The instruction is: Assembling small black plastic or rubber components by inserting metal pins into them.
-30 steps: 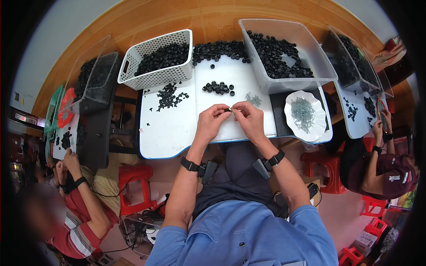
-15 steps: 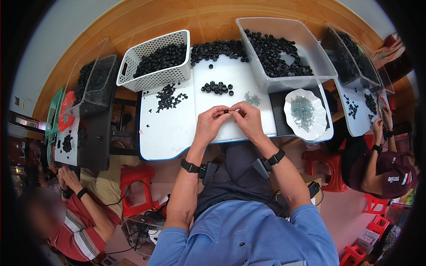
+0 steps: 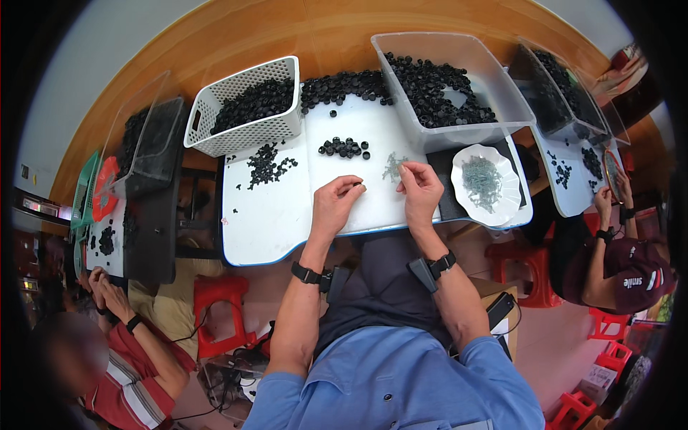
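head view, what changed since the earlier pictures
The right hand has parted from the left hand and moved right, to the small pale pieces. The left hand still pinches a small black part. The loose black caps, white basket and scalloped dish stayed put.

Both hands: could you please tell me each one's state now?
Left hand: closed on a small black part.
Right hand: partly curled; whether it holds anything cannot be told.
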A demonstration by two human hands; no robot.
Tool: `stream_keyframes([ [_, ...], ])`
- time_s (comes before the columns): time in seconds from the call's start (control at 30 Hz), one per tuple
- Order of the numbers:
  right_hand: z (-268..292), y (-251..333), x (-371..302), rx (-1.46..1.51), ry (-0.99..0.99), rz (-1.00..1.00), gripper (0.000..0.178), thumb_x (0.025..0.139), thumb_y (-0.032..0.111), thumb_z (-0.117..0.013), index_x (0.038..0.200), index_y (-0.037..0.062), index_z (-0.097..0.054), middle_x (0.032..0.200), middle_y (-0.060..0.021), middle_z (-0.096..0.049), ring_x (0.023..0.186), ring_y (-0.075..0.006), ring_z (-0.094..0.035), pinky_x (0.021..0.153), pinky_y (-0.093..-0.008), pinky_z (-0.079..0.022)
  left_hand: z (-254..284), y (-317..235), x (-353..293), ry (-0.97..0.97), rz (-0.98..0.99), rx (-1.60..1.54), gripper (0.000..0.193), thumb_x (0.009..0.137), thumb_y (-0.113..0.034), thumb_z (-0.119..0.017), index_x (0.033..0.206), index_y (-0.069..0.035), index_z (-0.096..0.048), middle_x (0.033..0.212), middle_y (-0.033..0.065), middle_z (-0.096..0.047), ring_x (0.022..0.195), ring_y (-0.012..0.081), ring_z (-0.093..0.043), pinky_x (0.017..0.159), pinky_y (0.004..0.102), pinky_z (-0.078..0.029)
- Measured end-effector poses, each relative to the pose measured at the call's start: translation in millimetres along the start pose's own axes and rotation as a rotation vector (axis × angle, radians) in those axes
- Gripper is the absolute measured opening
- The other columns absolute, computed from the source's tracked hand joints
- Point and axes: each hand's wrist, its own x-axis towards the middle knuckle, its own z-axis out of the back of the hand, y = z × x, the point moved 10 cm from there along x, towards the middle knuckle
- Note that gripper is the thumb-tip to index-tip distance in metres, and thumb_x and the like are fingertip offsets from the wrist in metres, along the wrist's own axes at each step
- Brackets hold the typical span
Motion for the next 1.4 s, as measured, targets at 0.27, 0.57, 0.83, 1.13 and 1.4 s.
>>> stream_keyframes([
  [0.27,22.2,38.0,-2.5,-0.55,0.097,0.195,0.008,0.09,0.0,-0.073,0.097,0.0009,-0.074,0.087,-0.0065,-0.07,0.063,-0.0127,-0.062,0.059,-0.0274,-0.049,2.0,1.2,-0.5,-0.035,-0.065,-0.157,0.026,0.096,-0.005,-0.073,0.12,0.004,-0.071,0.102,0.0102,-0.077,0.091,0.0124,-0.072,0.082,0.0227,-0.055],
  [0.57,-12.4,26.5,-2.7,-0.99,0.31,0.235,0.013,0.085,0.011,-0.075,0.098,0.0066,-0.076,0.094,-0.0105,-0.07,0.083,-0.0309,-0.071,0.075,-0.0419,-0.056,0.7,0.7,-4.1,-0.026,-0.062,-0.073,0.025,0.094,-0.005,-0.075,0.117,0.003,-0.072,0.097,0.0074,-0.077,0.088,0.0096,-0.071,0.079,0.0225,-0.054],
  [0.83,-20.8,19.5,0.7,-0.968,0.327,0.22,0.01,0.087,0.012,-0.073,0.095,0.0075,-0.075,0.098,-0.0103,-0.07,0.087,-0.0339,-0.07,0.077,-0.0439,-0.055,-0.5,-2.0,-4.0,-0.034,-0.046,-0.069,0.024,0.093,-0.005,-0.076,0.116,0.001,-0.074,0.094,0.0047,-0.076,0.085,0.0073,-0.068,0.078,0.022,-0.053],
  [1.13,-17.8,21.0,2.2,-0.939,0.311,0.234,0.009,0.088,0.013,-0.072,0.093,0.0061,-0.075,0.098,-0.0118,-0.07,0.088,-0.0352,-0.07,0.077,-0.0447,-0.055,-1.1,-4.1,-4.8,-0.037,-0.063,-0.06,0.024,0.093,-0.008,-0.077,0.115,0.001,-0.074,0.093,0.0046,-0.076,0.084,0.0069,-0.068,0.077,0.0221,-0.053],
  [1.4,-42.4,24.6,3.3,-1.091,0.395,0.289,0.009,0.085,0.013,-0.072,0.088,0.0052,-0.074,0.096,-0.0133,-0.071,0.085,-0.0366,-0.07,0.076,-0.0455,-0.056,1.2,-2.2,-4.1,-0.06,-0.079,-0.031,0.024,0.092,-0.012,-0.079,0.113,-0.001,-0.076,0.089,0.0051,-0.077,0.079,0.008,-0.069,0.074,0.0238,-0.054],
])
